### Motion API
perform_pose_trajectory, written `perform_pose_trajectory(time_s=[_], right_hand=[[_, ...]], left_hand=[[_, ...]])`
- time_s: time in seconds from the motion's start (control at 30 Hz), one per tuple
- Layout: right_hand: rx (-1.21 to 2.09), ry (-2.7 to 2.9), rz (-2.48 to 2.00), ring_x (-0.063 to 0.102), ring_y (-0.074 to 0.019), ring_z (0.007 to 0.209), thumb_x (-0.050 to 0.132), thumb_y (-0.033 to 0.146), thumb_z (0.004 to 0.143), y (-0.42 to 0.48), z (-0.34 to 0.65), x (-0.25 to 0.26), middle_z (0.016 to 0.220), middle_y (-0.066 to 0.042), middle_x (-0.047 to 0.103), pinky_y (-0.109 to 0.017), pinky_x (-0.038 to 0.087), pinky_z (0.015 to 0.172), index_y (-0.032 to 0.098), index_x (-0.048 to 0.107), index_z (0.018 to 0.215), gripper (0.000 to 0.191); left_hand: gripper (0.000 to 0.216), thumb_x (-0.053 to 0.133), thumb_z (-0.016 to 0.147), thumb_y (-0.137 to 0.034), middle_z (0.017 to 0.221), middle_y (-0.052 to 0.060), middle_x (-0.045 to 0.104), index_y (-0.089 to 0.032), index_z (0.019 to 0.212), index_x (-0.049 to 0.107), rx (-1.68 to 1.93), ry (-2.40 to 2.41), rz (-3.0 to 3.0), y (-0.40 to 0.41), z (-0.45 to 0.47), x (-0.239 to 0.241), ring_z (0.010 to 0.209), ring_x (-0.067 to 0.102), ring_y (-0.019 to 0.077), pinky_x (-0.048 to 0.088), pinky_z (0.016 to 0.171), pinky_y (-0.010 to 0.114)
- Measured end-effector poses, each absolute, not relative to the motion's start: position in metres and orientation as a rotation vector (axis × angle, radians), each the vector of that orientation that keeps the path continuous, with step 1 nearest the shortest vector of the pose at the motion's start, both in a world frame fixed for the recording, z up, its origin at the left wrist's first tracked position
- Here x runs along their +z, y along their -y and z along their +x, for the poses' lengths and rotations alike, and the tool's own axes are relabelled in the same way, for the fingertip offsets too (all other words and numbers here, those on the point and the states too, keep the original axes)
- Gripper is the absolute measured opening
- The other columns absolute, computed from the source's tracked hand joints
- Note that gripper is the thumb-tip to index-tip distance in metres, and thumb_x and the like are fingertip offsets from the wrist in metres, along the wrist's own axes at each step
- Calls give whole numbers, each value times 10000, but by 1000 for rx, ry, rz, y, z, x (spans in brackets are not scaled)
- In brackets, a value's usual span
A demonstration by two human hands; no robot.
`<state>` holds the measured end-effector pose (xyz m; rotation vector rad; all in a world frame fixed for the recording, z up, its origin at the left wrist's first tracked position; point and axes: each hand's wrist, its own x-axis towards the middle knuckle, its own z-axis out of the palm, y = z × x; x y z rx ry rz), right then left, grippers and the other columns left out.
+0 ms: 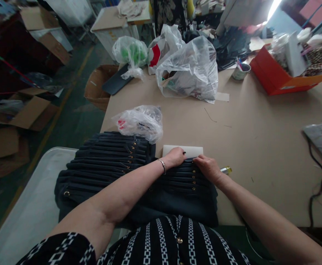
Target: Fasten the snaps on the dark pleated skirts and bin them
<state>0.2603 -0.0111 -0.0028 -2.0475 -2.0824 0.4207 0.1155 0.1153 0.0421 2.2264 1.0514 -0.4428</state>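
A stack of dark navy folded garments (172, 202) lies at the table's front edge, its layered edges marked by small gold metal fittings. My left hand (176, 157), with a bracelet at the wrist, is closed at the stack's far edge; a small dark bit shows at its fingertips, too small to name. My right hand (208, 168) pinches the top garment's edge a little to the right. Just beyond both hands lies a flat white pad or box (195, 150). Another overlapping pile of the dark garments (95, 165) spreads to the left, under my left forearm.
A small plastic bag (140, 121) touches the left pile. Larger clear bags (191, 70), a cup with pens (241, 70) and a red-orange box (285, 79) stand farther back. A silver-yellow cylinder (226, 170) lies by my right wrist. A black cord (317, 191) runs at right.
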Motion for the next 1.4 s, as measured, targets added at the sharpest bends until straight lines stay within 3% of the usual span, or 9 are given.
perform_pose_trajectory(time_s=[0.23,0.43,0.7,0.9,1.03,1.17,1.4], right_hand=[[507,1901,-2049,599,-158,826,417,261,924,18,257,-5,935,-57,643,-228,400,705,204,655,932,245],[715,1801,-2090,632,-135,751,481,266,892,-3,264,0,830,1,694,-206,426,651,237,660,975,199],[760,1990,-2072,601,-170,846,459,255,893,-10,258,20,977,-47,643,-243,392,714,246,655,989,218],[830,1982,-2095,586,-192,793,498,173,796,-22,255,19,927,-85,638,-265,391,677,182,644,891,174],[897,1908,-2017,572,-168,773,533,127,718,-25,258,15,842,-52,649,-250,400,687,171,649,835,171],[1035,1726,-1966,570,-125,658,536,163,714,-24,267,4,684,1,641,-205,415,585,159,652,796,141],[1106,1577,-2001,536,-99,566,535,146,689,-23,269,5,627,18,644,-192,393,520,163,688,775,176]], left_hand=[[216,543,746,-285,875,112,691,-163,845,691,-424,-997,2296,-103,119,44,839,625,224,451,688,277],[227,541,750,-288,907,119,684,-175,890,680,-449,-1009,2330,-102,120,44,867,625,242,463,704,301],[227,516,783,-314,906,111,687,-189,888,674,-415,-990,2362,-101,118,38,868,628,248,467,710,319],[237,521,776,-320,900,102,688,-191,902,675,-402,-974,2350,-102,117,36,854,628,240,465,709,310],[226,540,765,-311,883,92,688,-190,894,680,-406,-949,2335,-104,117,37,850,622,230,458,709,294],[212,558,752,-298,845,73,685,-182,877,684,-404,-899,2319,-108,118,40,802,611,200,439,690,263],[225,542,772,-304,722,68,663,-134,788,690,-424,-860,2288,-113,122,38,665,576,165,388,597,244]])
